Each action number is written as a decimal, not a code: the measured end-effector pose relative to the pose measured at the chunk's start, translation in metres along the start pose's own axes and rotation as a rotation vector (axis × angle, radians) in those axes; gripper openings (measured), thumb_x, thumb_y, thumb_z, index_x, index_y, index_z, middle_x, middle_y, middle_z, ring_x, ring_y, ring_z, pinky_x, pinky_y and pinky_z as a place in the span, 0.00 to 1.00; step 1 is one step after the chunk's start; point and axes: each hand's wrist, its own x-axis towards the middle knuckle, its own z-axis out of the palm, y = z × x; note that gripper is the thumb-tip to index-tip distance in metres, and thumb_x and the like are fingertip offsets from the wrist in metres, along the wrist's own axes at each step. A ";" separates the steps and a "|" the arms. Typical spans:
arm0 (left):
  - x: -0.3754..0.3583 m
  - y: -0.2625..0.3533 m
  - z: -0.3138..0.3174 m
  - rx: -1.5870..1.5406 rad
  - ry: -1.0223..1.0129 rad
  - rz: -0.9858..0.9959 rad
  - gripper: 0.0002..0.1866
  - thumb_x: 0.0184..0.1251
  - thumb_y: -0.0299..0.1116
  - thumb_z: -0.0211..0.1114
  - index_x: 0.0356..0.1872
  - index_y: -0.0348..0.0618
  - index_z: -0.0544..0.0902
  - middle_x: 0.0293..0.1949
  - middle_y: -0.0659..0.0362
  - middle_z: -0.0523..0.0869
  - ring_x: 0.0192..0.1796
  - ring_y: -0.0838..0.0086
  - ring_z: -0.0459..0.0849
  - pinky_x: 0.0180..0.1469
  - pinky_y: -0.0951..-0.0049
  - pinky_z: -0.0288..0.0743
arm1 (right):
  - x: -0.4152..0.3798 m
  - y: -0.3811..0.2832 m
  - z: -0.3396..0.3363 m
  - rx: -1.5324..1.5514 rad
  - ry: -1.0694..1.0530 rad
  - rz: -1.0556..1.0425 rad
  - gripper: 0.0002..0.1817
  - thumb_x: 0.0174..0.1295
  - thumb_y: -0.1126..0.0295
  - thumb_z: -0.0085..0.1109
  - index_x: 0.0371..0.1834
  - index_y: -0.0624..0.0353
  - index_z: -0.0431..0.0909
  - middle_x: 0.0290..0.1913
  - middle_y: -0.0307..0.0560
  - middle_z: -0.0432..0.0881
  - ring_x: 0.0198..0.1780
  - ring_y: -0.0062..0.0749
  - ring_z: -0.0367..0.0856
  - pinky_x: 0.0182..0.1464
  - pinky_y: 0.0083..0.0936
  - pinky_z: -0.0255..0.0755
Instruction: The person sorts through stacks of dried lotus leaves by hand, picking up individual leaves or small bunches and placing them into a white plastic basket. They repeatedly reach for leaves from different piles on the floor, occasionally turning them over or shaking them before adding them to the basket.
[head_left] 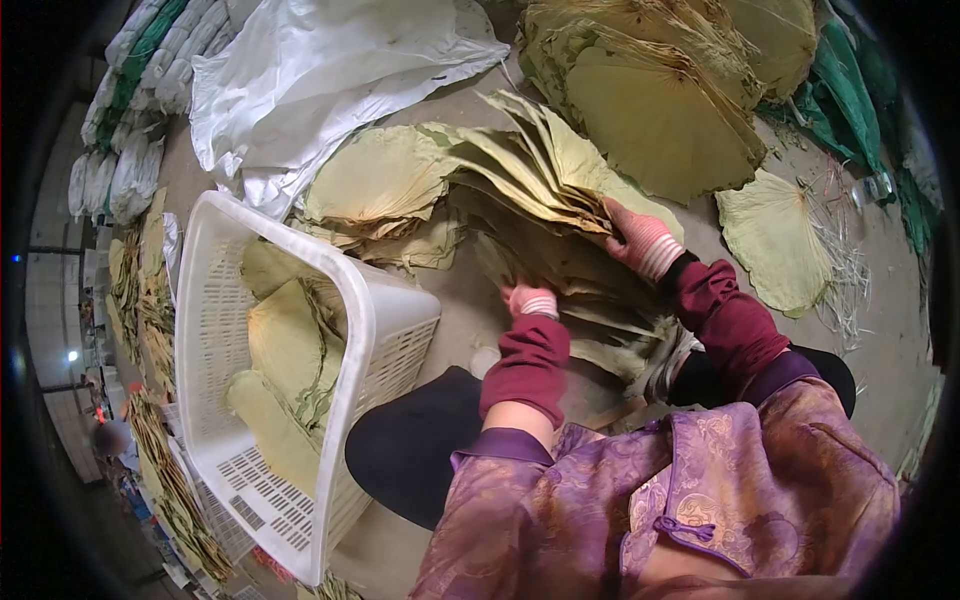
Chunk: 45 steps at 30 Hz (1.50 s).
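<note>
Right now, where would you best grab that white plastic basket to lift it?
By the long top rim of the white plastic basket, from above on the side nearest the person. It lies tilted with its mouth open, so that thick edge is exposed, while dried leaves fill the inside.

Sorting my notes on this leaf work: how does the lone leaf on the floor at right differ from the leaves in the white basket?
The lone leaf lies spread flat and round on the bare floor; the basket leaves are folded and stacked inside the white basket. The lone leaf looks pale green throughout, while the basket leaves look more yellow. The lone leaf lies apart from both hands, as do the basket leaves. Both look dried.
</note>
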 end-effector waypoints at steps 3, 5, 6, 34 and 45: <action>0.061 -0.042 0.003 0.683 -0.156 0.376 0.40 0.57 0.57 0.55 0.68 0.50 0.57 0.69 0.50 0.55 0.70 0.58 0.56 0.66 0.58 0.58 | -0.002 -0.003 0.005 -0.001 -0.056 0.008 0.32 0.53 0.61 0.56 0.63 0.54 0.60 0.38 0.58 0.80 0.37 0.55 0.79 0.39 0.40 0.74; 0.180 -0.136 0.067 1.006 -0.317 0.647 0.30 0.67 0.52 0.46 0.67 0.51 0.58 0.72 0.54 0.50 0.69 0.57 0.56 0.67 0.57 0.57 | -0.001 -0.003 0.007 0.010 -0.082 0.014 0.32 0.53 0.62 0.56 0.63 0.55 0.60 0.38 0.58 0.80 0.37 0.55 0.79 0.40 0.39 0.74; 0.092 -0.065 0.004 0.865 -0.269 0.413 0.30 0.67 0.53 0.45 0.67 0.51 0.59 0.71 0.53 0.51 0.69 0.57 0.57 0.66 0.57 0.57 | -0.001 -0.003 0.008 -0.021 -0.073 -0.006 0.32 0.53 0.62 0.56 0.62 0.55 0.60 0.38 0.58 0.80 0.37 0.54 0.79 0.40 0.40 0.74; -0.108 0.120 -0.001 -0.578 -0.737 -0.088 0.41 0.63 0.66 0.44 0.57 0.32 0.70 0.50 0.47 0.79 0.51 0.55 0.78 0.53 0.61 0.72 | 0.099 0.052 -0.088 -0.147 -0.131 -0.123 0.23 0.50 0.71 0.59 0.52 0.57 0.70 0.38 0.56 0.79 0.39 0.40 0.78 0.43 0.31 0.72; -0.040 0.024 0.020 -0.932 -1.367 -0.373 0.43 0.59 0.68 0.49 0.65 0.43 0.63 0.64 0.56 0.67 0.63 0.59 0.67 0.64 0.59 0.61 | 0.007 -0.001 -0.019 -0.131 -0.432 -0.074 0.23 0.45 0.64 0.62 0.46 0.55 0.70 0.35 0.59 0.79 0.39 0.55 0.79 0.41 0.39 0.73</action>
